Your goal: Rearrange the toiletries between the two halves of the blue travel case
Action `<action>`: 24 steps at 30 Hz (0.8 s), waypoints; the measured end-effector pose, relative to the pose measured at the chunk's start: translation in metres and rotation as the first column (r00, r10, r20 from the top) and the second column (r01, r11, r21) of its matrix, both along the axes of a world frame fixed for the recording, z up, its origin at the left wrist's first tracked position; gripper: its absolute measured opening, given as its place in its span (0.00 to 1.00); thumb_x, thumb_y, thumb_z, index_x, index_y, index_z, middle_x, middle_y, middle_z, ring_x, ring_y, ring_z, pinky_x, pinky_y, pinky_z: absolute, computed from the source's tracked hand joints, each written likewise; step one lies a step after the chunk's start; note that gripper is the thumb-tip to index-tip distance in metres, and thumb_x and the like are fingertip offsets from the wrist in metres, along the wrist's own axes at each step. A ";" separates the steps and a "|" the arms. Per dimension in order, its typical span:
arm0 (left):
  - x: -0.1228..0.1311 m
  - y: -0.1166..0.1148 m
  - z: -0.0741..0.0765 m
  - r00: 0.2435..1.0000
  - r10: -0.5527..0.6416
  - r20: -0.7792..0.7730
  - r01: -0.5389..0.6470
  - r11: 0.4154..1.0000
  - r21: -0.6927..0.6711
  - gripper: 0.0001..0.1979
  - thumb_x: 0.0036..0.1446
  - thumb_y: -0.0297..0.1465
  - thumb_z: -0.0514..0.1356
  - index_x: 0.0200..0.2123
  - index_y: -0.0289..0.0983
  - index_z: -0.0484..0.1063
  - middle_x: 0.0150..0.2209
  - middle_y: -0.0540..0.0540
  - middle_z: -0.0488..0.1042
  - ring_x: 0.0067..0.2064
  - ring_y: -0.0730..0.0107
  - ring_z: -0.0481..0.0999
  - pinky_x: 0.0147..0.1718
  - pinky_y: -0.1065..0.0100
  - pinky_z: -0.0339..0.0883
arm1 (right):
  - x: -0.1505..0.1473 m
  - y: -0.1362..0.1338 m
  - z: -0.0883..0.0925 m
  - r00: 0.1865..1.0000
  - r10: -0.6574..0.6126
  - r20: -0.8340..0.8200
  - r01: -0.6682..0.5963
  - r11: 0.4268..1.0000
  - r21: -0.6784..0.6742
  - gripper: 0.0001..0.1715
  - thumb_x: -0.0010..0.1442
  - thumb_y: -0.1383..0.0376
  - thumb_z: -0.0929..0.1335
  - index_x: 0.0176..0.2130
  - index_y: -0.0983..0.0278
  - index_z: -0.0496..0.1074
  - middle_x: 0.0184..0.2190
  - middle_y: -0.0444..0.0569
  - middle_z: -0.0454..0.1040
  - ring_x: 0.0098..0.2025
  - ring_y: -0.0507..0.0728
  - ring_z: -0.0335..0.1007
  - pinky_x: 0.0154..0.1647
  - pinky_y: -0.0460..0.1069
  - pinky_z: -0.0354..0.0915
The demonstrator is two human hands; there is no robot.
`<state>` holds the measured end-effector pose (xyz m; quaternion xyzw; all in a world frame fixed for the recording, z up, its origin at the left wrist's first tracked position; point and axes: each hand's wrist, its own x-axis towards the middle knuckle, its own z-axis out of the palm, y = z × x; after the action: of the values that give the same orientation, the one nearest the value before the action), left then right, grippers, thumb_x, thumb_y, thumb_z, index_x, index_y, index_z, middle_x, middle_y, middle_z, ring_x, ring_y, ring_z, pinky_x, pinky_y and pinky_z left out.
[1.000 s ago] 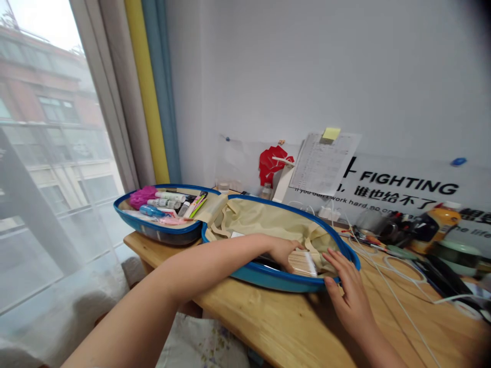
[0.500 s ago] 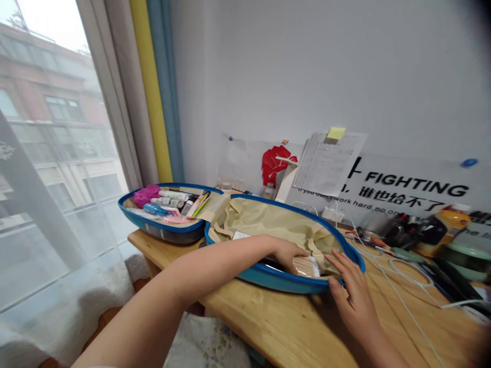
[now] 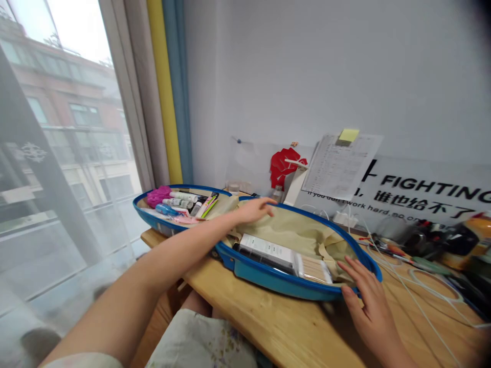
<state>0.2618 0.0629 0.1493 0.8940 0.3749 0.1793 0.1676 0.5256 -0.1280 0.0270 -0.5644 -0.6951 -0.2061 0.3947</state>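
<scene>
A blue case (image 3: 284, 289) lies unfolded on the wooden table, its two halves side by side. Over the inner edge of its right half is my left hand (image 3: 256, 209), with nothing seen in it and its fingers apart. My right hand (image 3: 364, 291) rests with spread fingers on the right rim. Along the near side of the right half lie a white box (image 3: 266, 247), a dark item beside it and a clear pack of thin sticks (image 3: 312, 268). The left half holds a purple mesh puff (image 3: 159, 195), several small tubes and a blue bottle (image 3: 166, 209).
White cables (image 3: 418, 301) run over the table on the right, near pens and an orange-yellow bottle (image 3: 475, 232). Behind the case stand a white stand (image 3: 295, 186) and a small clear bottle (image 3: 277, 193). Papers hang on the wall; a curtained window is at the left.
My left hand has come up out of the case's right half and moved left, leaving the stick pack and white box in plain view. The camera view has turned slightly left.
</scene>
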 end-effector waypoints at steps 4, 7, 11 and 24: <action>-0.086 0.046 0.004 0.938 0.339 -0.070 -0.331 0.938 0.101 0.25 0.62 0.27 0.39 0.61 0.39 0.54 0.47 0.47 0.76 0.42 0.71 0.75 0.43 0.69 0.67 | 0.001 0.001 -0.002 1.000 -0.008 -0.010 0.008 1.000 0.006 0.23 0.62 0.56 0.58 0.54 0.60 0.65 0.56 0.54 0.66 0.60 0.65 0.58 0.57 0.64 0.59; -0.153 0.069 -0.003 0.818 0.546 -0.182 -0.512 0.834 0.204 0.27 0.56 0.27 0.49 0.60 0.42 0.58 0.55 0.45 0.70 0.53 0.63 0.70 0.51 0.64 0.62 | 0.002 0.000 -0.001 1.000 -0.006 0.027 0.006 1.000 0.014 0.23 0.62 0.57 0.58 0.54 0.60 0.65 0.56 0.54 0.66 0.59 0.65 0.60 0.56 0.64 0.60; -0.223 0.084 -0.021 0.654 0.658 -0.373 -0.583 0.752 0.306 0.28 0.47 0.32 0.59 0.54 0.45 0.66 0.56 0.41 0.68 0.58 0.48 0.64 0.55 0.49 0.55 | 0.002 -0.002 0.003 0.997 -0.004 0.079 0.002 1.000 0.021 0.22 0.63 0.58 0.57 0.54 0.61 0.64 0.56 0.55 0.65 0.59 0.66 0.60 0.54 0.63 0.61; -0.255 0.105 -0.036 0.565 0.556 -0.610 -0.387 0.831 0.399 0.23 0.47 0.29 0.61 0.49 0.43 0.70 0.54 0.40 0.70 0.58 0.52 0.65 0.53 0.54 0.59 | 0.002 -0.003 0.000 0.998 -0.028 0.060 0.029 1.000 -0.004 0.24 0.63 0.55 0.57 0.54 0.60 0.64 0.56 0.54 0.65 0.59 0.66 0.59 0.55 0.63 0.61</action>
<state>0.0065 0.1675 0.1130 0.7707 0.6132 -0.0972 -0.1430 0.5281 -0.1306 0.0266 -0.5688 -0.6990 -0.2267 0.3695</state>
